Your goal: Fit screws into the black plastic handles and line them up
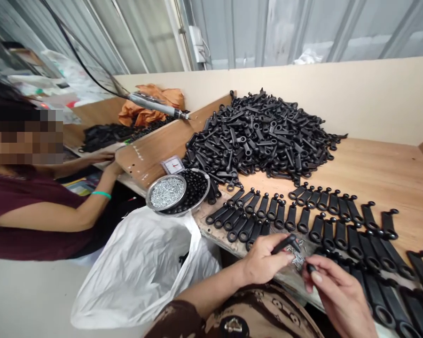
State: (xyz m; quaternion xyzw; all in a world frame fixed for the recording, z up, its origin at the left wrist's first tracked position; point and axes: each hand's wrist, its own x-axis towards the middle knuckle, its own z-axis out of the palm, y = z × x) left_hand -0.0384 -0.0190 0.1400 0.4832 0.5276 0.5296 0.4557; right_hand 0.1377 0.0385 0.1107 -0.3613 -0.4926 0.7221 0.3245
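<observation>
My left hand is closed around a black plastic lever, whose end sticks out past the fingers. Just to the right, my right hand pinches a small black ball knob between thumb and fingertips. Between the hands, a little heap of silver screws lies on the bench edge. Rows of black levers with ball knobs are laid out beyond the hands and to the right, their ring ends toward me. The knob and the lever are apart.
A big pile of black levers stands at the back. At left, a steel bowl of screws sits on a basin of black knobs beside a dial scale. A power screwdriver hangs above. A white sack and a co-worker are left.
</observation>
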